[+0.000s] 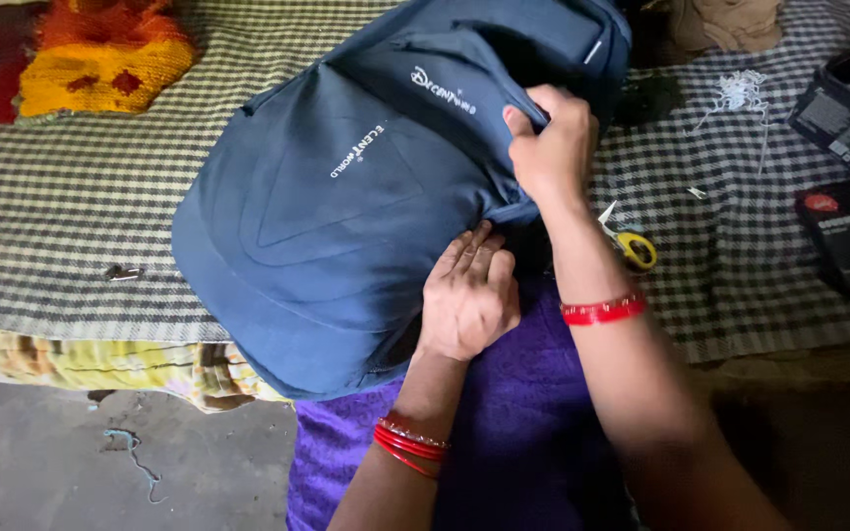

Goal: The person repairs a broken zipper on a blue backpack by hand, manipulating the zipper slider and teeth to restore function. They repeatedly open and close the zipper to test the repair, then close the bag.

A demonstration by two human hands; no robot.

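A dark blue backpack point(346, 206) lies on a green-and-white checked cloth point(61, 197), its lower end hanging over the edge toward me. My left hand point(466, 293) rests flat against the bag's lower right side, fingers together. My right hand point(550, 141) is closed on a fold of the bag's fabric near its upper right side. Red bangles circle both wrists. My lap is covered in purple cloth point(514, 433).
Small yellow-handled scissors point(632, 246) lie just right of my right forearm. Dark boxes point(848, 177) sit at the far right, a white tangle of thread point(737, 93) behind them. An orange and yellow woven piece point(100, 59) lies at the top left. Grey floor point(71, 462) below.
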